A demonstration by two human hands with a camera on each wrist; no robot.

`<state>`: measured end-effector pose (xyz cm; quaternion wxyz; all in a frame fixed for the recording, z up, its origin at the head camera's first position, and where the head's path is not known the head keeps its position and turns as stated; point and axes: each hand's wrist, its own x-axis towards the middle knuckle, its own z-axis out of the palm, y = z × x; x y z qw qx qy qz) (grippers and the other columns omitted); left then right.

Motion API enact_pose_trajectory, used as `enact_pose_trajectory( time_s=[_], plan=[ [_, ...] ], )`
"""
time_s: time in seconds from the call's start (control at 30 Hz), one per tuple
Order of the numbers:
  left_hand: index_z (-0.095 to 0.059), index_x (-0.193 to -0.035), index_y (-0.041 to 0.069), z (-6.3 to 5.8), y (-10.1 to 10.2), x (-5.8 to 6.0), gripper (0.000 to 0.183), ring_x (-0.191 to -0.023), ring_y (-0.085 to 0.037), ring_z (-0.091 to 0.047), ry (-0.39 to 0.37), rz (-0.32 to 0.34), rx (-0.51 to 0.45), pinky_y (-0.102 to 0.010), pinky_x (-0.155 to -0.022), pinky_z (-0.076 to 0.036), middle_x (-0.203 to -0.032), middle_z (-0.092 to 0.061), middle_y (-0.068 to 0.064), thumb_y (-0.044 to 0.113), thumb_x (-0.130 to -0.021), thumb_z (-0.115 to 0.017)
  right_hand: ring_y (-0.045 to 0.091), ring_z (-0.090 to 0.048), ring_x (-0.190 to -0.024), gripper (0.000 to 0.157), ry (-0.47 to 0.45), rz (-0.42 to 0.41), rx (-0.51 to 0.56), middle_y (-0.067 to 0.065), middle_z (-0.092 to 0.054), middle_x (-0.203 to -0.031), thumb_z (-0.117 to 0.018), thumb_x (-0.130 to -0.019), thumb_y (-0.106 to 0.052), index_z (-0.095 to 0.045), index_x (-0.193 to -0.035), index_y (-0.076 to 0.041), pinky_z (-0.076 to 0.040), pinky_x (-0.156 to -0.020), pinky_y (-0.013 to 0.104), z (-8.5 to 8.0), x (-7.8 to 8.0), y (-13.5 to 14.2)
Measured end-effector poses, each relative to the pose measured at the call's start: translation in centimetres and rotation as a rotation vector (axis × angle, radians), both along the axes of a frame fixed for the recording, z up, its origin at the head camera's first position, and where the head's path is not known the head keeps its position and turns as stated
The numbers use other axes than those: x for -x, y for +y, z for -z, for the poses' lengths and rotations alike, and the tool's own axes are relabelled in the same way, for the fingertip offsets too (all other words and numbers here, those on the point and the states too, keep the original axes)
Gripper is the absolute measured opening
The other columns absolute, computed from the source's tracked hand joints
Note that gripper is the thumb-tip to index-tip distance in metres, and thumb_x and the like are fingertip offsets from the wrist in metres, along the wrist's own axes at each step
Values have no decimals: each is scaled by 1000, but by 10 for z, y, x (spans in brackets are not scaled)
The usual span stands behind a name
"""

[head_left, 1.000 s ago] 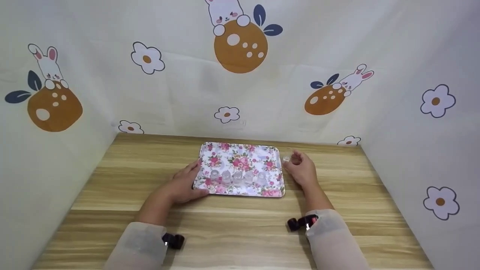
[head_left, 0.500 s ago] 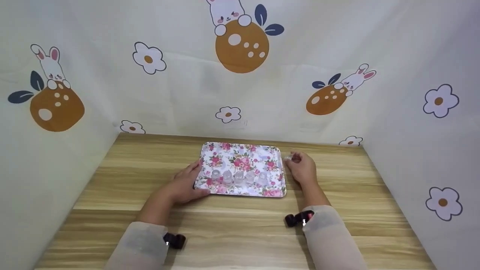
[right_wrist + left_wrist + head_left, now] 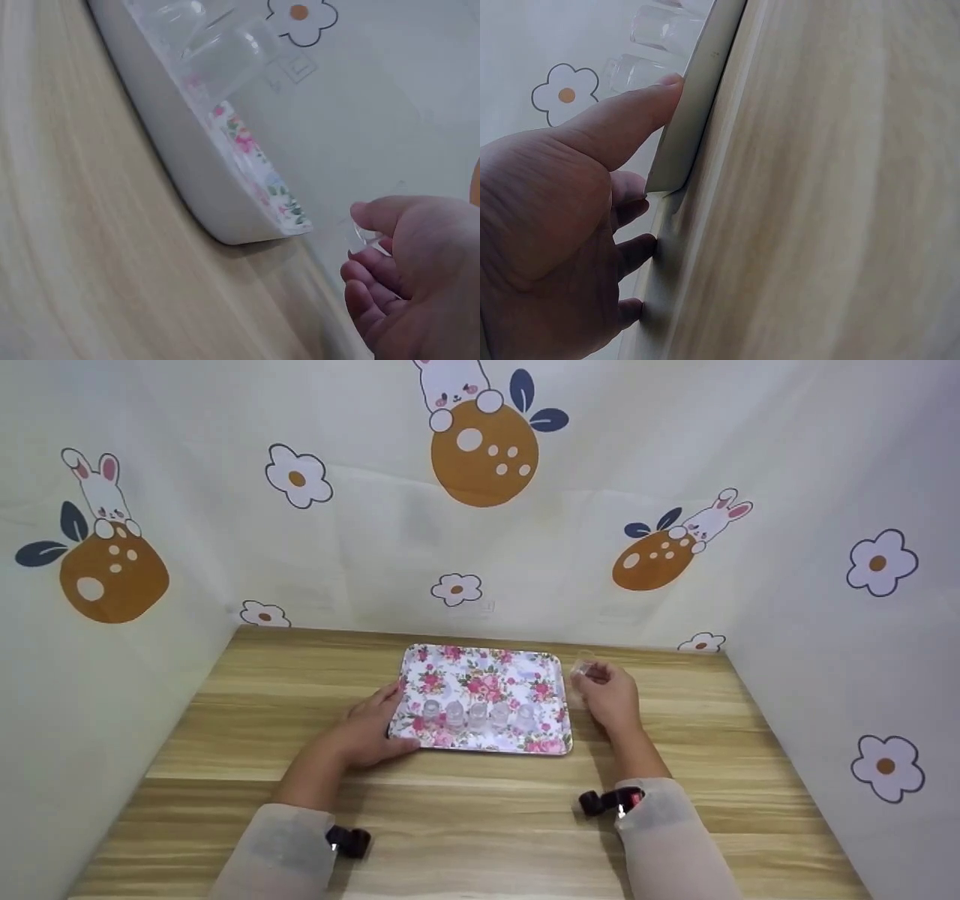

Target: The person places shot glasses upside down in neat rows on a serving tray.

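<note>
A floral tray (image 3: 450,679) lies on the table, with several small clear cups (image 3: 478,716) in a row along its near side. At the tray's front left corner, my left hand (image 3: 367,735) holds the rim. Its thumb (image 3: 641,112) lies against the near wall, while the other fingers reach along the left side. Just right of the tray, my right hand (image 3: 609,697) pinches another small clear cup (image 3: 582,666) between thumb and fingers. In the right wrist view this cup (image 3: 365,234) is see-through and partly hidden by the fingers, so its exact shape is hard to tell.
The wooden table (image 3: 480,825) ends against a pale cloth backdrop (image 3: 367,547) printed with rabbits, oranges and flowers, on the back and both sides. A small black camera is strapped to each sleeve (image 3: 667,817).
My right hand has shifted slightly right, and more of the clear cup now shows above and beside its fingers. The left hand and the cups on the tray stay where they were.
</note>
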<state>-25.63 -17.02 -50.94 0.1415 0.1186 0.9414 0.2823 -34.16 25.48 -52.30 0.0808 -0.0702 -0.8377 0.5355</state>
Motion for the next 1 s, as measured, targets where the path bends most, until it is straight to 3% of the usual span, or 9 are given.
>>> enact_pose_trajectory(
  time_s=[0.1, 0.2, 0.37, 0.73, 1.0],
  plan=[
    [-13, -173, 11, 1, 1, 1, 108, -166, -48, -11, 3, 1, 1, -76, -131, -6, -183, -7, -10, 58, -97, -72, 27, -71, -110, 35, 14, -9, 17, 19, -75, -120, -81, -94, -24, -72, -117, 0, -60, -84, 21, -8, -5, -3],
    [-14, -173, 11, 2, 1, 2, 108, -166, -49, -12, 7, 2, 1, -77, -130, -7, -183, -8, -10, 59, -96, -72, 24, -70, -108, 34, 19, -26, 13, 17, -75, -118, -82, -94, -25, -72, -116, -1, -58, -83, 17, -14, -11, -8],
    [-14, -173, 11, 1, 1, 2, 109, -166, -50, -11, 6, -1, 1, -76, -131, -6, -183, -7, -9, 60, -95, -73, 23, -69, -108, 34, 30, -59, 10, 13, -75, -116, -83, -94, -25, -73, -120, -4, -57, -88, 18, -22, -23, -15],
    [-11, -173, 13, 0, 1, 1, 111, -166, -50, -9, -13, -5, -7, -75, -131, -4, -184, -3, -9, 59, -95, -74, 19, -69, -100, 33, 54, -138, 97, 8, -74, -106, -87, -91, -21, -72, -114, -3, -59, -86, 20, -43, -56, -25],
    [-12, -173, 11, 0, 0, 1, 110, -165, -51, -11, 5, 2, -5, -77, -130, -5, -183, -5, -11, 59, -95, -74, 16, -73, -95, 29, 82, -187, 199, 4, -75, -97, -84, -91, -11, -68, -113, -1, -62, -84, 22, -46, -63, -27]
  ],
)
